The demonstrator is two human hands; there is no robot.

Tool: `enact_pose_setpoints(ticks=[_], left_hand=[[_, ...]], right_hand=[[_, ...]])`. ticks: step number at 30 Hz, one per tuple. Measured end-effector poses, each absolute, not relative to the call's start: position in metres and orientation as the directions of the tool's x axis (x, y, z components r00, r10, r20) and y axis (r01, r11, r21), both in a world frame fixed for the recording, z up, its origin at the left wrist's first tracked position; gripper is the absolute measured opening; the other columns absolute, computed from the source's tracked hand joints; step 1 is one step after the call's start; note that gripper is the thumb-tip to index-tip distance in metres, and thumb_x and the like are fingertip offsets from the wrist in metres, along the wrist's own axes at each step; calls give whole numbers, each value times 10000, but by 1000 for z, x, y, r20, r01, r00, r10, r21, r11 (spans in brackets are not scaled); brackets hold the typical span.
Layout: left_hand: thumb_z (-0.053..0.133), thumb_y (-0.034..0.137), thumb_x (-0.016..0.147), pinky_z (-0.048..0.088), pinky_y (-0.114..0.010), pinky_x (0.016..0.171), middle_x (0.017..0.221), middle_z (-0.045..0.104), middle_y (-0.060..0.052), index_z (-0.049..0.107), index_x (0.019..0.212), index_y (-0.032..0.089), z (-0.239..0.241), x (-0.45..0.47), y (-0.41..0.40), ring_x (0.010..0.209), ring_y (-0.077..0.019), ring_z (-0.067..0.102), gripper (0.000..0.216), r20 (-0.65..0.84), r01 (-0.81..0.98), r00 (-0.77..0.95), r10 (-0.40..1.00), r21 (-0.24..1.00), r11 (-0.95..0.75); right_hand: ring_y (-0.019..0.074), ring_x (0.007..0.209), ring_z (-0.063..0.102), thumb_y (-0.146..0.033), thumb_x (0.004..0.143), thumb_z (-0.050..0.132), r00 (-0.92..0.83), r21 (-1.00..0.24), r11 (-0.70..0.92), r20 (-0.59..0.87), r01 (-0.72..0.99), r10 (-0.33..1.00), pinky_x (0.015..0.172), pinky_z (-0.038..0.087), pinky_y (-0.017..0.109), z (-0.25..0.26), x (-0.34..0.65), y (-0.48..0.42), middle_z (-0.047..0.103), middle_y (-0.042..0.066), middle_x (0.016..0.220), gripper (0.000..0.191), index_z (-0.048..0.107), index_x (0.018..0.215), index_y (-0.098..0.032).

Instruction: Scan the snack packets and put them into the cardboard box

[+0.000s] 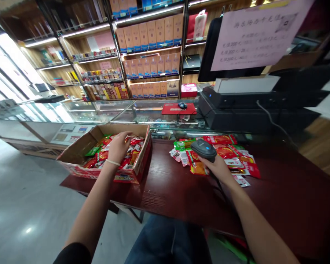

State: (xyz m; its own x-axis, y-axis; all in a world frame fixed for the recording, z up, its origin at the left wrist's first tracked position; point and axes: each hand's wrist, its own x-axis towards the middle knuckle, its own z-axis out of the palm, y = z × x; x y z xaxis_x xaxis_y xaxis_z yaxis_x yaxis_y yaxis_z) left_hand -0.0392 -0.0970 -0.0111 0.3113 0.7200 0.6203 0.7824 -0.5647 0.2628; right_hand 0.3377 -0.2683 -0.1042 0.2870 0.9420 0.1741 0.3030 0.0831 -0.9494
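My right hand (219,168) is closed round the handle of a dark barcode scanner (203,147), which has a blue light on top. Under and beside the scanner lies a loose pile of red, green and white snack packets (222,140) on the table. My left hand (119,147), a pale band at its wrist, reaches into an open cardboard box (139,172). It hovers over or touches the snack packets (101,157) in there; which of the two I cannot tell. Its fingers look slightly bent and apart, with no packet visible in them.
The box stands on the left end of a dark red wooden table (167,183). Behind it runs a glass display counter (104,110) with a mouse (182,105) on a red mat (167,109). A monitor (209,55) bearing a pink notice (253,40) stands back right.
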Motion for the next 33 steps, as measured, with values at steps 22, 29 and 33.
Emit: enact_pose_setpoints(ticks=[22,29,33], left_hand=[[595,216,910,504,-384,998,1230,668,-118,629,1213,175,-106,252,-177,1124,-258,638,309,432,238,794,429,428,-872],[580,366,930,446,-427,1041,1305,603,-178,588,1296,138,-119,306,-186,1201,-304,570,431,356,311,842,406,296,-903],[571,350,932,459,-417,992,1245,626,-199,532,1370,132,-120,314,-187,1170,-313,589,491,281,382,857,432,216,-899]], right_hand=[[121,358,459,-535,757,761,753,-974,170,222,148,620,360,373,259,-78,429,-310,532,-36,474,376,569,648,-231],[102,346,445,-509,757,756,810,-970,236,188,64,555,339,368,232,-73,440,-321,531,-63,488,334,595,761,-216],[103,347,446,-510,746,761,801,-972,224,190,72,568,343,370,234,-73,436,-318,524,-56,469,343,587,718,-216]])
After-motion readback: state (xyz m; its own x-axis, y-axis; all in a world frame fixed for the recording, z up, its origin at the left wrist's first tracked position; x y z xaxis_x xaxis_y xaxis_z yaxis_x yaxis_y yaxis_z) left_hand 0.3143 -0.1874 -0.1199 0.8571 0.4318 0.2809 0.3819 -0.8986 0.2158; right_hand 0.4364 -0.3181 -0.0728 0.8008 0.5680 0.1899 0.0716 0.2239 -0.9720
